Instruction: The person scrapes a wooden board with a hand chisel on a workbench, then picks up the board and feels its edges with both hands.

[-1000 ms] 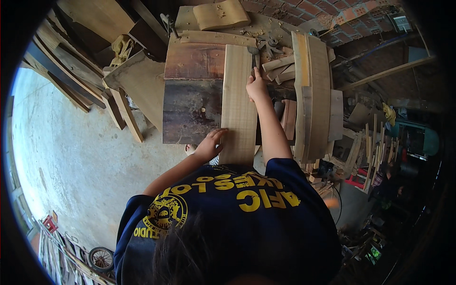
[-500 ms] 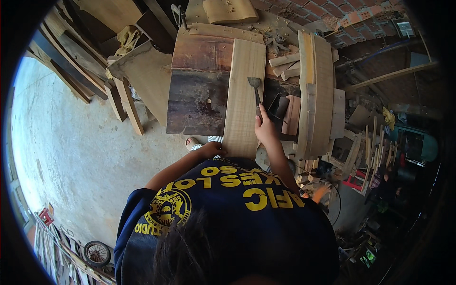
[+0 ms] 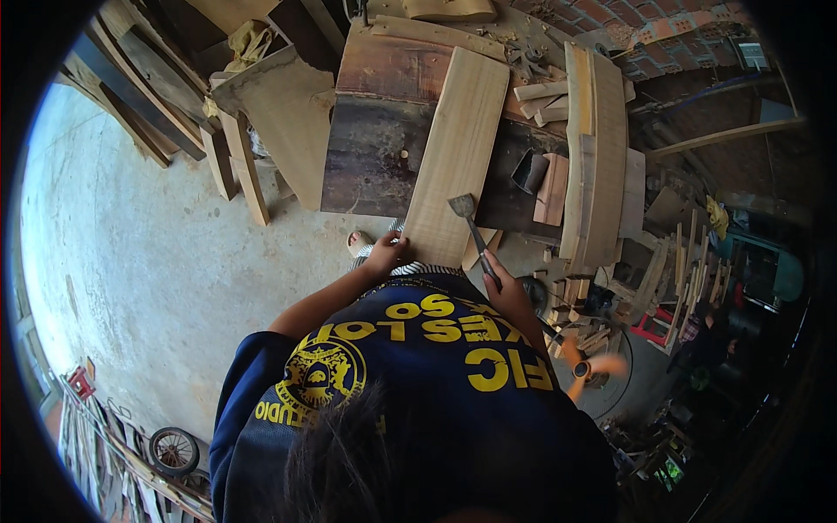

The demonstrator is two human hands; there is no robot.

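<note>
A long pale wooden board lies slantwise over the workbench, its near end reaching toward my body. At that end my left hand is closed on the board's left edge. My right hand, just off the board's right side, wraps round the handle of a scraper with a dark, flared blade. The blade is over the near part of the board; whether it touches the wood I cannot tell.
A curved dark piece and a reddish wood block lie right of the board. Beyond them stand upright planks. Boards lean at the left. A fan with orange blades is low at the right.
My right hand has drawn the scraper toward my body along the board. The board now lies more slantwise, and my left hand still holds its near end.
</note>
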